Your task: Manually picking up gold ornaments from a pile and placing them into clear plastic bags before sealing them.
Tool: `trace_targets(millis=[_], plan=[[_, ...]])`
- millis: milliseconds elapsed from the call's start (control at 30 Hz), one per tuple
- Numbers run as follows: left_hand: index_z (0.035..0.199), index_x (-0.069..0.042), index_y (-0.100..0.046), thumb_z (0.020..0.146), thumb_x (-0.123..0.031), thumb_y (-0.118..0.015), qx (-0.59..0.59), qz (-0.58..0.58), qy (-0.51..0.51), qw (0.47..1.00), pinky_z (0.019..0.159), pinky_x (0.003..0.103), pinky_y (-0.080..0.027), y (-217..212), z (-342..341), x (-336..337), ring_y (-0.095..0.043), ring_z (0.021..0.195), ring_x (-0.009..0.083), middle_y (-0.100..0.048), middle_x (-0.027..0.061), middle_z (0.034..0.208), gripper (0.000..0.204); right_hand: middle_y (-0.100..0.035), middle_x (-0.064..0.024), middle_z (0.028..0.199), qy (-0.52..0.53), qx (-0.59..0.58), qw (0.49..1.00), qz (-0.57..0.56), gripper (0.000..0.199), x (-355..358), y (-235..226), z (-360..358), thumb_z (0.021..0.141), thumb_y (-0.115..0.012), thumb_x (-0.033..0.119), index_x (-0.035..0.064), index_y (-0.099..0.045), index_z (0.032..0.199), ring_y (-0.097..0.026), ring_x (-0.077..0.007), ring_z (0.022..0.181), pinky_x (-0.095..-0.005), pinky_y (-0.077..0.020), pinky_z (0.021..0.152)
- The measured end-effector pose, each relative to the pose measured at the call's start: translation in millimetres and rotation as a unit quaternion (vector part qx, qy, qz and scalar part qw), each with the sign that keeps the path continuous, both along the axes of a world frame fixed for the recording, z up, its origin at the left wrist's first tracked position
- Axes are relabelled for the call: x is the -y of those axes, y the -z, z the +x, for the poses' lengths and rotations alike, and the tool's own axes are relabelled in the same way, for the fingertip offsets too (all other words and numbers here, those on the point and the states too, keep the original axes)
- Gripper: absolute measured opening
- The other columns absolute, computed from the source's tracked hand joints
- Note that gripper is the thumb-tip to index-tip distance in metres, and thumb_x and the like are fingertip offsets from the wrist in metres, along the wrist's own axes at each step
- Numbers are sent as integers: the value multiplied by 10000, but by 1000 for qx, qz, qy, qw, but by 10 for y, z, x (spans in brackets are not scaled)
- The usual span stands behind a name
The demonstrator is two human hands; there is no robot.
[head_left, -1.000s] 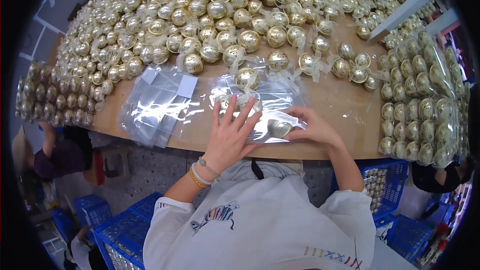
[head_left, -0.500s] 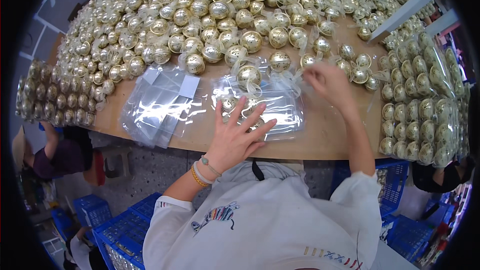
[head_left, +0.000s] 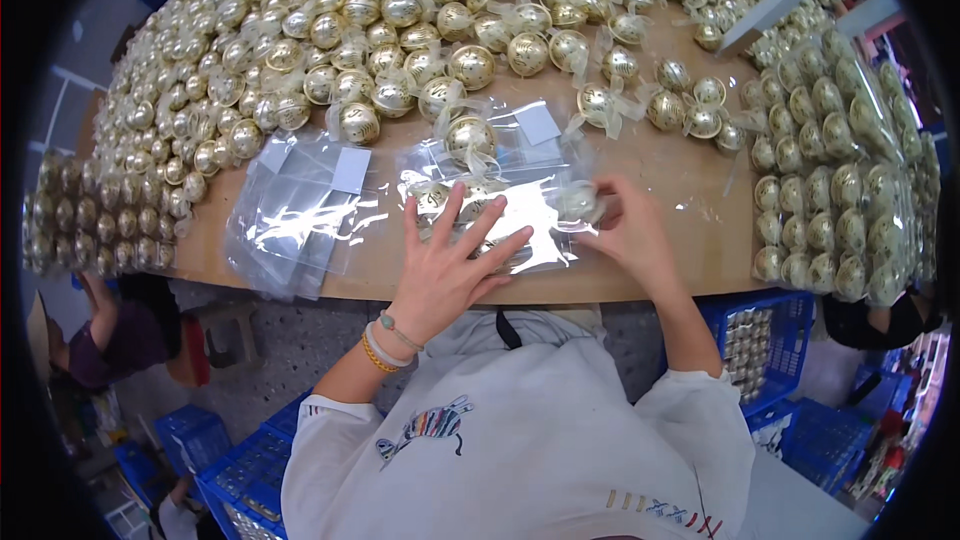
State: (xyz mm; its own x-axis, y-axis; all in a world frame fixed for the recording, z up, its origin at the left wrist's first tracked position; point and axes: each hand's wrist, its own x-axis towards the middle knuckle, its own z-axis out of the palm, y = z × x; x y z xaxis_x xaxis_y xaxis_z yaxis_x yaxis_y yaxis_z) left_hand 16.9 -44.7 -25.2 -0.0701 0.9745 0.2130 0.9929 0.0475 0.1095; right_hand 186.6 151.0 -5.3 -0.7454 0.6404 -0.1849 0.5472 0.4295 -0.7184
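Observation:
My left hand lies with fingers spread on a clear plastic bag, pressing it to the table. Under the shiny film, gold balls show between and beside my fingers. At the bag's right edge my right hand is closed, thumb and fingers pinching a gold ball with a pale ribbon. Glare and film partly hide this ball, and I cannot tell whether it is inside the bag. Another gold ball with a ribbon rests at the bag's far edge, by a white card.
Flat clear bags with white cards lie to the left. A large heap of gold balls covers the far table. Filled packs stand at the left and right. Blue crates are below the table; a person sits at the left.
My right hand has come nearer and slightly left, to the bag's right edge. The ball that lay beyond the bag is now at its right side in my fingers. My left hand stays spread on the bag.

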Motion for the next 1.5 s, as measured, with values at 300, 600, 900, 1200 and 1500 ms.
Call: trace_targets(millis=[300, 600, 900, 1200, 1500], plan=[[1365, -348, -479, 786, -480, -671, 35, -26, 31, 999, 1066, 657, -188, -209, -65, -110, -342, 1331, 345, -456, 8, 1398, 624, -635, -129, 1086, -22, -274, 897, -347, 578, -42, 699, -174, 743, -795, 74, -34, -533, 1247, -631, -129, 908, -265, -531, 735], [1443, -140, -360, 689, -548, -699, 139, 8, 60, 988, 1027, 499, -263, -177, -190, -299, -409, 1146, 335, -400, 56, 1458, 922, -555, -141, 1267, 6, -282, 824, -491, 590, -72, 582, -146, 830, -676, -2, -24, -419, 1361, -602, -205, 1079, -325, -536, 883], [1434, -236, -396, 669, -532, -730, 46, -53, 66, 995, 1037, 548, -248, -250, -132, -313, -388, 1162, 343, -345, 1, 1508, 886, -612, -153, 1197, -32, -257, 913, -315, 445, -89, 600, -101, 817, -697, 52, -50, -558, 1227, -633, -150, 934, -274, -534, 754], [1408, -240, -429, 669, -488, -741, 57, -43, 41, 997, 1042, 589, -229, -216, -34, -300, -369, 1182, 345, -331, -15, 1513, 840, -678, -178, 950, 131, -62, 929, 340, 625, -667, 427, -378, 645, -854, 329, -10, -583, 1094, -670, -299, 918, -326, -526, 775], [1382, -231, -470, 656, -471, -752, 69, -37, 30, 996, 1058, 557, -208, -202, -25, -310, -369, 1177, 355, -363, -8, 1499, 816, -679, -188, 803, 327, 159, 887, 283, 163, -1099, -130, 741, 814, -670, 209, 59, -724, 851, -661, -361, 761, -428, -524, 706]])
